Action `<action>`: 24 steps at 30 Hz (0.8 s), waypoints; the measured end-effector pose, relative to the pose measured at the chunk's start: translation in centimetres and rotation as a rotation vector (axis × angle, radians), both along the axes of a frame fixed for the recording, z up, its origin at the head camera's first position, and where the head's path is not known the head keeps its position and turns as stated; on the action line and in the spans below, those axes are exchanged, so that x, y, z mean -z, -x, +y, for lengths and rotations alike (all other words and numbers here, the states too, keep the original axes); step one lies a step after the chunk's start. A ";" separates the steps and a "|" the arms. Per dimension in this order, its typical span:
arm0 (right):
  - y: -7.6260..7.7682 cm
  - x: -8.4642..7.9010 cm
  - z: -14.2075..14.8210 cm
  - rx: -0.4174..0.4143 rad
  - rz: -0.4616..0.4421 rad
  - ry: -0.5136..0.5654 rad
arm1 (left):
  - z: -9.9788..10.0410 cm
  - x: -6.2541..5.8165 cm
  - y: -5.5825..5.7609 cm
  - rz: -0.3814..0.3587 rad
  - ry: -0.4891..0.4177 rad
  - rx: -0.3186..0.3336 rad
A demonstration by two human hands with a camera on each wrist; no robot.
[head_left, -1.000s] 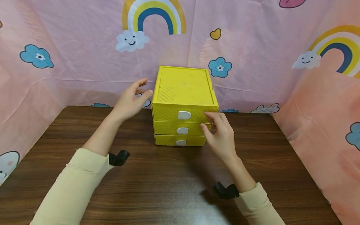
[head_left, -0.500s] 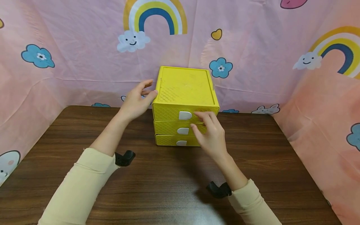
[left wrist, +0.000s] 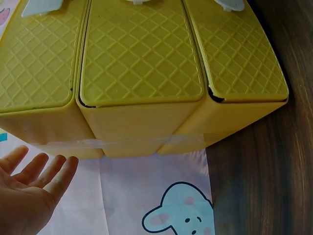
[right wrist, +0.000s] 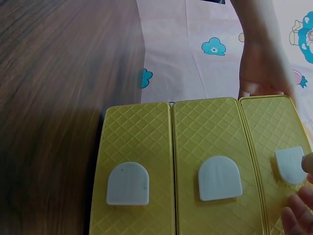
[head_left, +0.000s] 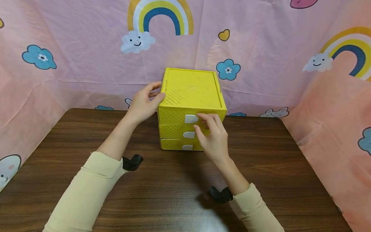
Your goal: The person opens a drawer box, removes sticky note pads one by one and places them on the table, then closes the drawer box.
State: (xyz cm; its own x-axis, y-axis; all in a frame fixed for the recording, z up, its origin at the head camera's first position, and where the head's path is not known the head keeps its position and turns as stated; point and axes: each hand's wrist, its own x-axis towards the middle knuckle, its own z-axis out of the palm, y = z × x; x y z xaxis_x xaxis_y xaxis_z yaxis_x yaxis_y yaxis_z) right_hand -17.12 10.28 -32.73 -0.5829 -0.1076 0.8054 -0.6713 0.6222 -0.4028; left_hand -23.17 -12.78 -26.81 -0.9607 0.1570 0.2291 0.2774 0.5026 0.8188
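A yellow three-drawer box point(head_left: 192, 85) stands at the back of the table, its drawers closed and each fitted with a white tab handle. My left hand point(head_left: 144, 103) is at the box's upper left side, thumb by the top edge. In the left wrist view, its fingers point(left wrist: 59, 178) are spread just off the side wall. My right hand point(head_left: 215, 139) is before the drawer fronts, fingertips beside the top drawer's handle point(head_left: 191, 119). In the right wrist view, the thumb overlaps the edge of that handle point(right wrist: 291, 165); whether they touch, I cannot tell.
The dark wood table point(head_left: 162, 193) runs around the box on its front and sides. A pink patterned cloth point(head_left: 255, 58) hangs close behind the box and along both sides. Black wrist mounts point(head_left: 132, 162) stick out from both cuffs.
My left hand has moved right, up to the box's side. The right hand has slid left across the drawer fronts to the top handle. The box has stayed in place.
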 end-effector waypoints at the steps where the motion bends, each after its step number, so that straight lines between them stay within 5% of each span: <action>1: 0.0 0.0 -0.1 0.005 -0.003 0.003 | 0.1 0.0 0.0 0.002 -0.006 -0.002; 24: 0.5 -0.2 -1.6 0.044 -0.018 0.082 | 0.3 0.0 0.0 -0.094 -0.143 0.068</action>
State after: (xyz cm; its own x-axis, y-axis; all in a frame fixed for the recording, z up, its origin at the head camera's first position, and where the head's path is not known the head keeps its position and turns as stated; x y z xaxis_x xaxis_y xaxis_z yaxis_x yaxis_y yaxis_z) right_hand -17.58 8.73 -32.58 -0.6003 -0.0155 0.7997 -0.6363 0.6150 -0.4657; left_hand -23.15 -12.43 -26.81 -0.9672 0.1947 0.1630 0.2253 0.3617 0.9047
